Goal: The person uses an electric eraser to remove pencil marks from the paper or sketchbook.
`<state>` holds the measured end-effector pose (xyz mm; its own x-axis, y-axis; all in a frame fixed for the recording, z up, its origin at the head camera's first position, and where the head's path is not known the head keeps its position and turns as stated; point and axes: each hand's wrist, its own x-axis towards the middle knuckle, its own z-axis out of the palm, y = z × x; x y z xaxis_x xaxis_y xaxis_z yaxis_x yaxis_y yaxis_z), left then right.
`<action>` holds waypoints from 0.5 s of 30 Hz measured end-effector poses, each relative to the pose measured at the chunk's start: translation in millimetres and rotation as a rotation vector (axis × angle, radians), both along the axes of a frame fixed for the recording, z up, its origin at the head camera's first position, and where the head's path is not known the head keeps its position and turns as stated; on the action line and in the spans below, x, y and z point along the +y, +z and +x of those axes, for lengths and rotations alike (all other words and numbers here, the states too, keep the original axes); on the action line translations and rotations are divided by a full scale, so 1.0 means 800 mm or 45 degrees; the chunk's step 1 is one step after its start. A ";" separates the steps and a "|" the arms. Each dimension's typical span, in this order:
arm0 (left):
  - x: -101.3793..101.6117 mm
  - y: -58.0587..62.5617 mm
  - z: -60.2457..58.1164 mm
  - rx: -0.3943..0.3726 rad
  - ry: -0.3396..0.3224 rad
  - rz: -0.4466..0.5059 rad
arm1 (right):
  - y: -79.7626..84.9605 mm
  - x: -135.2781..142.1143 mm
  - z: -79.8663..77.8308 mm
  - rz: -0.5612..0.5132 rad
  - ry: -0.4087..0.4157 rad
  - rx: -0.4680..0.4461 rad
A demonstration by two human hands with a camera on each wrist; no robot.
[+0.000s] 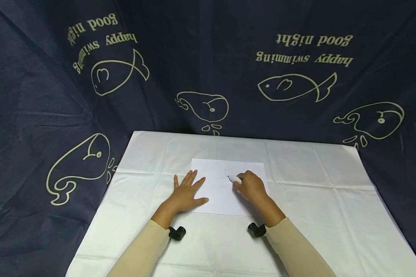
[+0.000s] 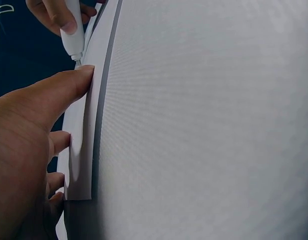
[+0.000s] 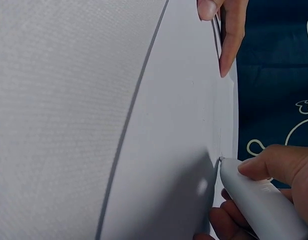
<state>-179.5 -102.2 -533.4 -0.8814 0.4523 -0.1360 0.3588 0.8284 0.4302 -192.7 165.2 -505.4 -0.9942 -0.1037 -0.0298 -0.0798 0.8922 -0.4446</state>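
A sheet of white paper (image 1: 216,198) lies on the covered table. My left hand (image 1: 183,196) rests on its left edge with the fingers spread. Over the right part of the paper, my right hand (image 1: 253,188) grips a thick white pen (image 1: 235,179) with a narrow tip. That tip meets the paper just below some faint drawn lines (image 1: 228,171). In the right wrist view the thumb presses along the pen's wide body (image 3: 266,205), other fingers curling beneath. The left wrist view shows the left thumb (image 2: 76,82) on the paper, near the pen (image 2: 73,37).
A white cloth (image 1: 319,215) with fold creases covers the table. Dark blue fabric (image 1: 201,57) printed with fish, whales and lettering hangs behind and beside it. Each wrist carries a small black device (image 1: 256,230) next to a beige sleeve (image 1: 298,250).
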 end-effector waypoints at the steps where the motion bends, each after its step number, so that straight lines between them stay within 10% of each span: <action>1: 0.000 0.000 0.000 0.001 0.000 0.000 | 0.000 0.000 0.000 0.000 0.002 0.000; 15: 0.001 0.001 0.000 0.012 -0.001 -0.009 | 0.000 0.000 0.000 -0.005 -0.010 -0.008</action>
